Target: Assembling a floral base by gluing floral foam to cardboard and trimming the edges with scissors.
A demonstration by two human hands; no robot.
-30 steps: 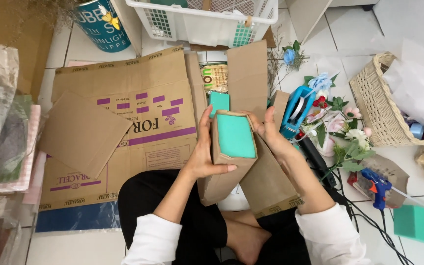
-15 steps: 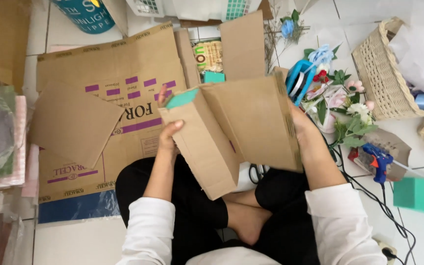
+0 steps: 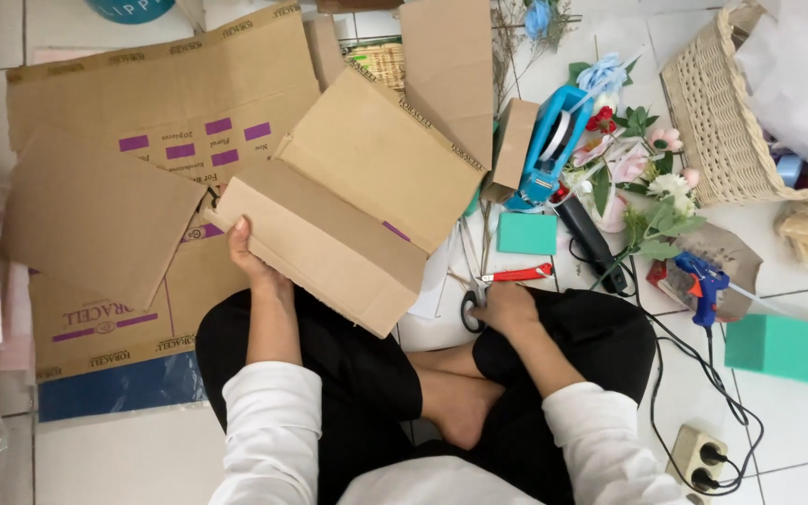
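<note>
The left hand [image 3: 252, 260] alone now carries the folded cardboard box piece [image 3: 353, 196], fingers clamped on its lower left edge and holding it up over the lap, flat side to the camera. A second ago both hands cradled it with a green foam block inside, and that block no longer shows. The right hand [image 3: 507, 309] has let go and dropped to the floor, closing on the scissors [image 3: 472, 304] just beside the red-handled cutter [image 3: 514, 275], so a cut to the cardboard looks likely.

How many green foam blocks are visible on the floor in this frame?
2. One small green foam block lies just below the blue tape dispenser; a larger green foam block lies at the right edge, below the wicker basket. Others may be hidden under the folded cardboard.
</note>
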